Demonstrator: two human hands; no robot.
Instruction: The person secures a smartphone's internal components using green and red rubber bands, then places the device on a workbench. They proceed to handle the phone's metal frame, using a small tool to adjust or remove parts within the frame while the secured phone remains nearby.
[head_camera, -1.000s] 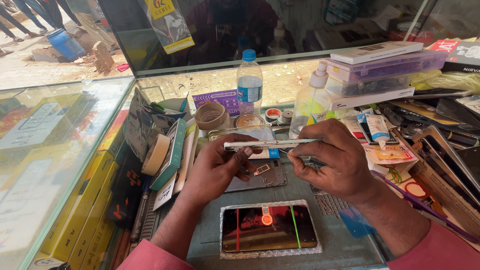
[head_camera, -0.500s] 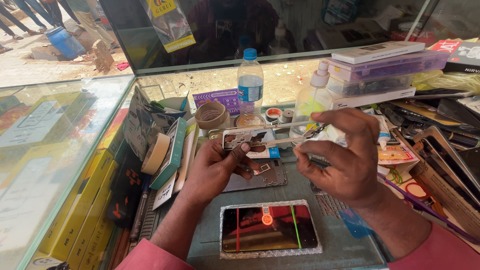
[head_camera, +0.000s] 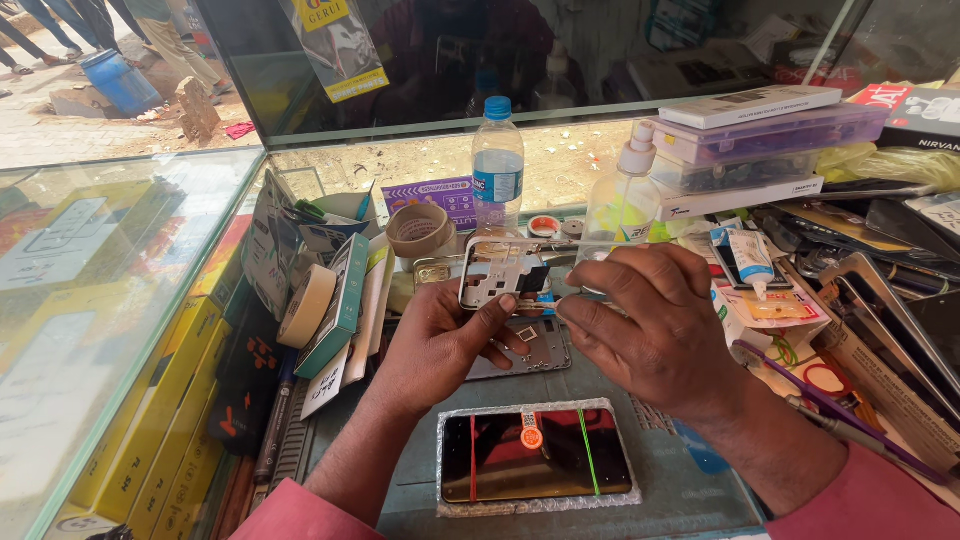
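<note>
My left hand (head_camera: 440, 345) grips a phone's silver middle frame (head_camera: 500, 272) and holds it tilted up above the mat, its inner side with a dark board facing me. My right hand (head_camera: 655, 330) holds the frame's right end, fingers curled near its edge. Under the hands lies another flat metal phone part (head_camera: 540, 355). Nearer to me, a phone screen (head_camera: 535, 455) with red, orange and green lines lies face up on a bubble-wrap piece.
A water bottle (head_camera: 498, 165) and a pump bottle (head_camera: 625, 200) stand behind the hands. Tape rolls (head_camera: 420, 230) and small boxes (head_camera: 340, 305) crowd the left. Stacked boxes (head_camera: 760, 140), a glue tube (head_camera: 752, 258) and phone parts fill the right. A glass counter (head_camera: 110, 300) runs along the left.
The frame was held flat and edge-on between both hands; it has been tipped upright so that its inner face shows. Both hands have shifted slightly with it.
</note>
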